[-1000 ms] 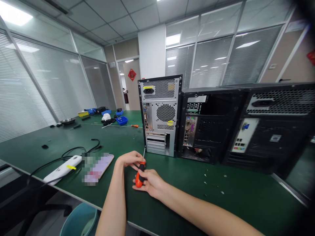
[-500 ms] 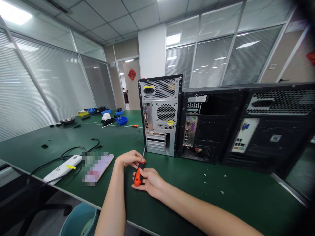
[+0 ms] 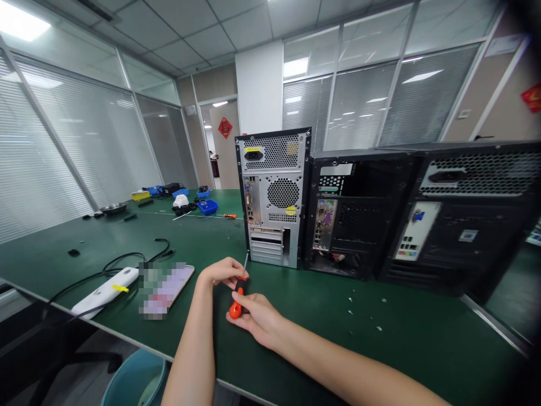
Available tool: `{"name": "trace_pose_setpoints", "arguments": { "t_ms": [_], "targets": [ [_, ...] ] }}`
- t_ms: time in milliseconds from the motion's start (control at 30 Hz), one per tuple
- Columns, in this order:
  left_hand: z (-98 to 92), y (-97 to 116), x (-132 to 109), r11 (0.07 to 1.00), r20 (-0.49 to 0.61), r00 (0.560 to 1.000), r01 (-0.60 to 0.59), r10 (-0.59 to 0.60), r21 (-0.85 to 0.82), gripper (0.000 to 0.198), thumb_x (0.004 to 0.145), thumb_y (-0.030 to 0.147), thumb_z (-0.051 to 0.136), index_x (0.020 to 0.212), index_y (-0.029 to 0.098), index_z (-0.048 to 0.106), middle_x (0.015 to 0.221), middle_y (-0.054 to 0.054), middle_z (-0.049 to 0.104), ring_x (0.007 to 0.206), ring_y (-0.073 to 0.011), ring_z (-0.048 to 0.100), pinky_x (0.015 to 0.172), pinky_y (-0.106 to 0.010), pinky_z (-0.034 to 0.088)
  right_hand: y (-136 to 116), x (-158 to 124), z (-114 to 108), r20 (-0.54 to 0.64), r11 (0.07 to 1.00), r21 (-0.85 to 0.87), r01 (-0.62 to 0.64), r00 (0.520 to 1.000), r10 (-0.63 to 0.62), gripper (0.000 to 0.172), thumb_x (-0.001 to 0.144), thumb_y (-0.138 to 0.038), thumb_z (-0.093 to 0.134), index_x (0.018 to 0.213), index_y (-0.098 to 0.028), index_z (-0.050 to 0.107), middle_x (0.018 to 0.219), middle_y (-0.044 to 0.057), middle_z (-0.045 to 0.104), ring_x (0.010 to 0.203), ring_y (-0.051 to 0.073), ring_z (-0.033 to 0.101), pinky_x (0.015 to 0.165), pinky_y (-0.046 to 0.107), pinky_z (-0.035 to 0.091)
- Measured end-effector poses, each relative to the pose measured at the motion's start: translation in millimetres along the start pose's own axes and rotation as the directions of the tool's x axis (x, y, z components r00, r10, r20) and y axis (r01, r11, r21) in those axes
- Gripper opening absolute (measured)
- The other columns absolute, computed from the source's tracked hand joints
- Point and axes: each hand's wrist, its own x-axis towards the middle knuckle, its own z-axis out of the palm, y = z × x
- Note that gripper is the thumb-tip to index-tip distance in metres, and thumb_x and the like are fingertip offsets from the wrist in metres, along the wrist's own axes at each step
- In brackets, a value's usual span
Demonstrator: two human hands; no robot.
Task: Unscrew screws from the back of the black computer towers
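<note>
My right hand (image 3: 256, 317) is closed around the orange handle of a screwdriver (image 3: 236, 304). Its thin shaft points up and away, the tip reaching the bottom left corner of the silver computer case (image 3: 274, 197). My left hand (image 3: 222, 272) pinches the screwdriver near the top of its handle, fingers curled. Both forearms rest over the green table (image 3: 203, 239). The case stands upright with its rear panel facing me.
Two black computer cases (image 3: 359, 214) (image 3: 469, 220) stand to the right of the silver one. Several small screws (image 3: 366, 313) lie on the table at right. A phone (image 3: 167, 288), a white power bank (image 3: 105, 290) and black cables (image 3: 127, 260) lie at left. Blue bins (image 3: 208, 207) sit far back.
The screwdriver handle has turned in my right hand and sits slightly lower; the hands stay at the same place by the case corner.
</note>
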Motion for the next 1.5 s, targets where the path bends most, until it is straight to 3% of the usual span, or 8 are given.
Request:
{"name": "trace_pose_setpoints", "arguments": {
  "t_ms": [233,367,500,733,1033,1267,1500],
  "targets": [
    [1.5,-1,4,0.999,-0.024,1.000,-0.001,0.002,0.032,0.040,0.054,0.046,0.070,0.073,0.011,0.065,0.065,-0.001,0.060,0.050,-0.0065,0.050,0.045,-0.017,0.042,1,-9,2,-0.091,0.999,-0.045,-0.024,0.996,0.020,0.025,0.076,-0.023,0.066,0.070,-0.018,0.042,0.053,-0.001,0.060,0.051,0.015,0.063,0.062,0.034,0.055],
    [4.0,0,4,0.999,-0.028,1.000,0.014,-0.013,0.048,0.042,0.050,0.049,0.072,0.067,0.011,0.062,0.061,0.000,0.057,0.050,-0.0076,0.051,0.046,-0.020,0.044,9,-8,1,-0.138,0.998,-0.065,-0.026,0.990,0.016,0.031,0.073,-0.026,0.069,0.075,-0.020,0.039,0.053,-0.002,0.060,0.045,0.012,0.059,0.047,0.024,0.048],
    [5.8,0,4,0.998,-0.038,0.999,0.023,-0.020,0.062,0.042,0.049,0.048,0.072,0.065,0.012,0.059,0.060,0.000,0.056,0.050,-0.0076,0.051,0.048,-0.021,0.045,16,-5,2,-0.153,0.998,-0.062,0.008,0.988,-0.017,0.033,0.072,-0.020,0.070,0.074,-0.020,0.037,0.050,-0.005,0.057,0.038,0.008,0.053,0.041,0.018,0.042],
    [4.6,0,4,0.996,-0.040,0.999,0.028,-0.024,0.084,0.045,0.048,0.052,0.071,0.064,0.012,0.058,0.057,0.001,0.053,0.049,-0.0074,0.048,0.047,-0.021,0.044,17,-4,0,-0.111,0.998,-0.036,0.050,0.992,-0.053,0.037,0.068,-0.020,0.074,0.075,-0.019,0.038,0.053,-0.003,0.061,0.045,0.012,0.062,0.049,0.023,0.049],
    [2.8,1,1,0.990,-0.014,0.999,0.032,-0.031,0.139,0.053,0.048,0.063,0.070,0.063,0.014,0.057,0.054,0.004,0.044,0.051,-0.0076,0.044,0.046,-0.021,0.044,17,-5,-2,-0.057,1.000,0.004,0.006,0.998,-0.006,0.031,0.068,-0.024,0.074,0.076,-0.015,0.046,0.059,0.001,0.063,0.052,0.016,0.066,0.048,0.024,0.047],
    [1.7,0,2,0.990,-0.003,0.998,0.055,-0.055,0.129,0.055,0.047,0.063,0.071,0.064,0.013,0.056,0.060,0.002,0.050,0.055,-0.0091,0.049,0.049,-0.023,0.047,20,-5,-3,-0.066,0.997,0.056,-0.043,0.997,0.047,0.004,0.083,-0.012,0.051,0.083,-0.014,0.048,0.059,0.001,0.062,0.049,0.015,0.064,0.049,0.025,0.047],
    [0.2,0,0,0.993,0.060,0.996,0.065,-0.071,0.099,0.047,0.054,0.054,0.070,0.075,0.012,0.062,0.080,-0.007,0.067,0.067,-0.0139,0.059,0.051,-0.022,0.049,20,-4,-1,-0.043,0.985,0.161,-0.064,0.997,0.071,0.010,0.084,-0.006,0.042,0.086,-0.015,0.044,0.064,0.005,0.064,0.049,0.015,0.064,0.055,0.028,0.048]
  ]
}}
